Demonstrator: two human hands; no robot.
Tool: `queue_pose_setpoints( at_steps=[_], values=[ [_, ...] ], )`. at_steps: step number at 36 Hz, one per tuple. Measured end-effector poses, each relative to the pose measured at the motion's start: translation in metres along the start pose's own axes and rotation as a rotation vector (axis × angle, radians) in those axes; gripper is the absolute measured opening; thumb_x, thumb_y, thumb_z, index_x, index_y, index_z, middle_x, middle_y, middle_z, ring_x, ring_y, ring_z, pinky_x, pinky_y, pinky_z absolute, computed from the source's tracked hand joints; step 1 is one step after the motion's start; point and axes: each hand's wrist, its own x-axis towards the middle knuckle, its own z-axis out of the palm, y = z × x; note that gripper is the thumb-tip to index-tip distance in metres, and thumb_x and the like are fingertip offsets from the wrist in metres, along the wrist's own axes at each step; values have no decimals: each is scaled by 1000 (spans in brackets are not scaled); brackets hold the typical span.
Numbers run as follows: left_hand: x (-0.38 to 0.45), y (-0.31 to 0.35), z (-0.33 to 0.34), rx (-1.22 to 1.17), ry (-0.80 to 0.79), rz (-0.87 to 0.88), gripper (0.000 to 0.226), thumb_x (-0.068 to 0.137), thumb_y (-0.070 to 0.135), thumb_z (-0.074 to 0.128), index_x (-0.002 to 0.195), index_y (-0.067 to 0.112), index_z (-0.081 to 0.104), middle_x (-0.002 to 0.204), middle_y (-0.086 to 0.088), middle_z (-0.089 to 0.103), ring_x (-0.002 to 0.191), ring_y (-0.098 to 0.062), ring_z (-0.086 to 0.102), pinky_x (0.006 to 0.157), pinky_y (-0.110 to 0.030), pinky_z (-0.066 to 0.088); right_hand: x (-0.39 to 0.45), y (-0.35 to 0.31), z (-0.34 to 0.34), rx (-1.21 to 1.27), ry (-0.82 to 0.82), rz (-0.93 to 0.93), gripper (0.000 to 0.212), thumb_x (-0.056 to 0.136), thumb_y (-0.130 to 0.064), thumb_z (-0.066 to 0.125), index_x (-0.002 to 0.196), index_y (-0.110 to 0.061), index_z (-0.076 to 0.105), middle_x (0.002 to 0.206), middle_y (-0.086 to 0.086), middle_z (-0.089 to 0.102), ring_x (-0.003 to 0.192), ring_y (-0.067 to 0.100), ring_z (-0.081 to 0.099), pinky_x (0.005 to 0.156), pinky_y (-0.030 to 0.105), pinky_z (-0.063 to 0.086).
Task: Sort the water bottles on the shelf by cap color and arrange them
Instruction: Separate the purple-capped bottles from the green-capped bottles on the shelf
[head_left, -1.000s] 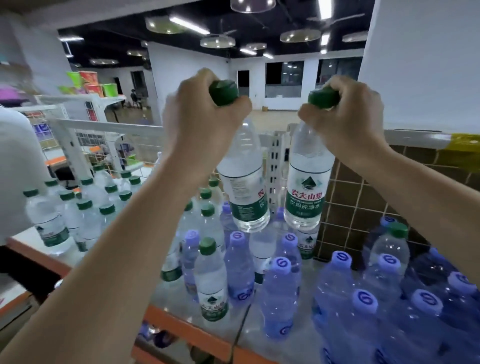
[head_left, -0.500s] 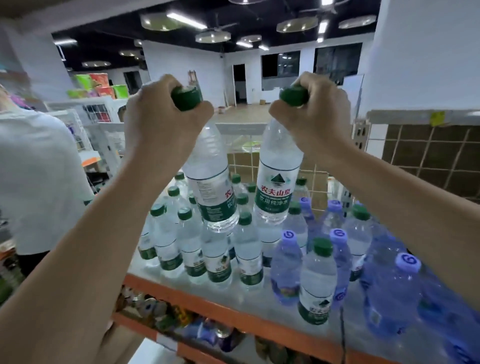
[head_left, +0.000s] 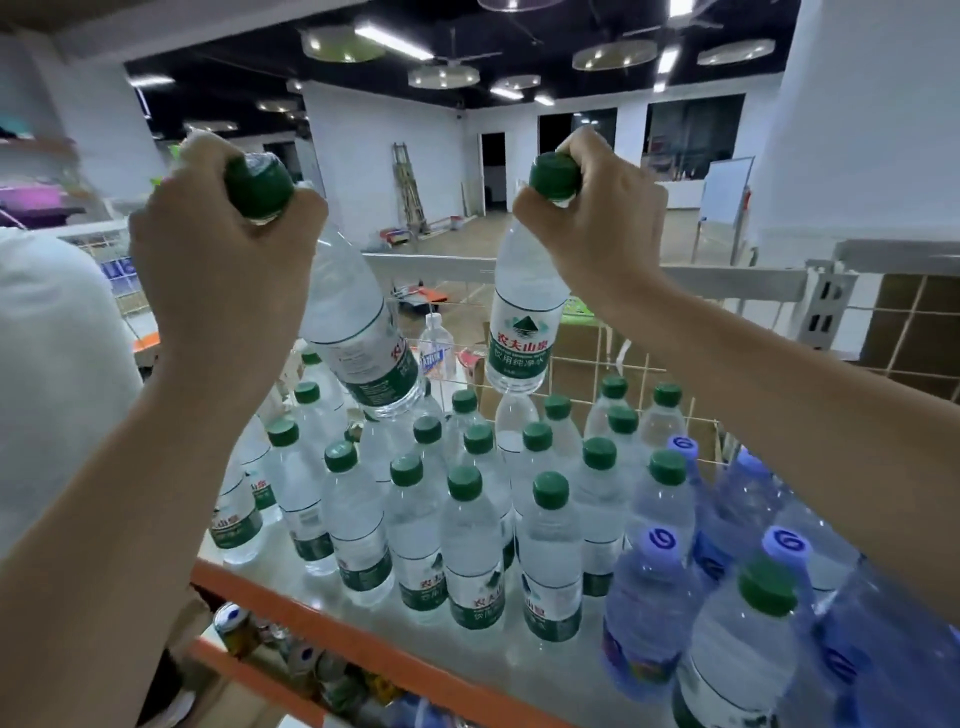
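The fingers (head_left: 597, 171) of the right hand (head_left: 597, 218) were curled round the neck of a green-capped bottle (head_left: 524, 322), which hung nearly upright above the far rows. The fingers (head_left: 296, 218) of the left hand (head_left: 218, 249) gripped a second green-capped bottle (head_left: 358, 338) at the neck, its base tilted to the right over the standing bottles. Below both, green-capped bottles (head_left: 470, 545) stood packed together on the left and middle of the shelf (head_left: 363, 644). Blue-capped bottles (head_left: 654, 597) crowded the right side, with one green-capped bottle (head_left: 737, 654) among them near the front. A white sleeve (head_left: 47, 364) showed at far left.
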Motion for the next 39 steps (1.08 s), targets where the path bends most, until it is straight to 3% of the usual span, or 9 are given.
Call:
queue_pose_setpoints(
  at_steps=[3, 6, 11, 17, 20, 24, 29, 35, 39],
  values=[
    [11, -11, 9, 30, 27, 26, 17, 83, 32, 58, 84, 15, 53, 74, -5, 51, 69, -26, 49, 70, -44, 48, 8, 7, 21, -19, -26, -37, 22, 86, -39, 60, 88, -23, 45, 61, -19, 39, 56, 1, 40, 52, 9, 23],
    [21, -27, 19, 55, 74, 16, 25, 83, 36, 57, 88, 12, 55, 75, -6, 52, 72, -32, 54, 68, -43, 47, 13, 15, 42, -26, -56, -92, 21, 87, -38, 62, 87, -23, 46, 66, -17, 45, 56, 2, 41, 50, 9, 24],
    [33, -51, 37, 66, 67, 19, 29, 86, 35, 55, 98, 9, 55, 79, -4, 49, 73, -25, 48, 72, -36, 42, 15, 27, 72, -61, -91, -104, 26, 90, -40, 61, 96, -15, 57, 78, -10, 54, 65, 9, 48, 55, 4, 22],
    [48, -89, 62, 79, -14, 11, 30, 88, 30, 57, 106, 6, 56, 86, 0, 51, 77, -16, 45, 73, -27, 33, 22, 32, 106, -121, -83, -66, 24, 90, -39, 61, 87, -22, 44, 76, -11, 52, 63, 10, 47, 55, 4, 20],
    [57, -114, 78, 124, -117, 8, 30, 89, 33, 58, 106, 7, 56, 87, -1, 53, 78, -17, 46, 68, -22, 29, 24, 32, 124, -183, -95, -33, 23, 91, -39, 60, 89, -20, 48, 75, -8, 53, 63, 10, 47, 53, 7, 20],
    [63, -148, 100, 151, -283, 15, 22, 88, 30, 59, 97, 10, 53, 83, -6, 54, 77, -25, 48, 66, -31, 31, 22, 37, 149, -219, -150, 0, 27, 89, -42, 61, 89, -16, 53, 73, -5, 55, 63, 14, 51, 61, 26, 40],
    [59, -180, 122, 199, -500, 1, 21, 86, 30, 61, 94, 13, 53, 80, -6, 55, 71, -25, 47, 53, -31, 29, 10, 46, 176, -281, -343, 82, 32, 88, -48, 60, 88, -18, 53, 74, -3, 58, 66, 17, 55, 55, 26, 35],
    [52, -215, 143, 258, -769, 23, 23, 84, 38, 63, 90, 18, 54, 82, -7, 60, 77, -29, 57, 66, -33, 48, -9, 55, 201, -377, -581, 208, 30, 86, -52, 59, 76, -28, 46, 69, -9, 50, 70, 18, 52, 55, 28, 34],
    [43, -228, 153, 358, -899, 75, 29, 84, 49, 60, 87, 21, 50, 80, -2, 60, 76, -26, 58, 66, -31, 50, -19, 61, 211, -478, -709, 249, 41, 82, -60, 60, 94, -21, 56, 84, -4, 60, 79, 20, 58, 58, 30, 39]
  ],
)
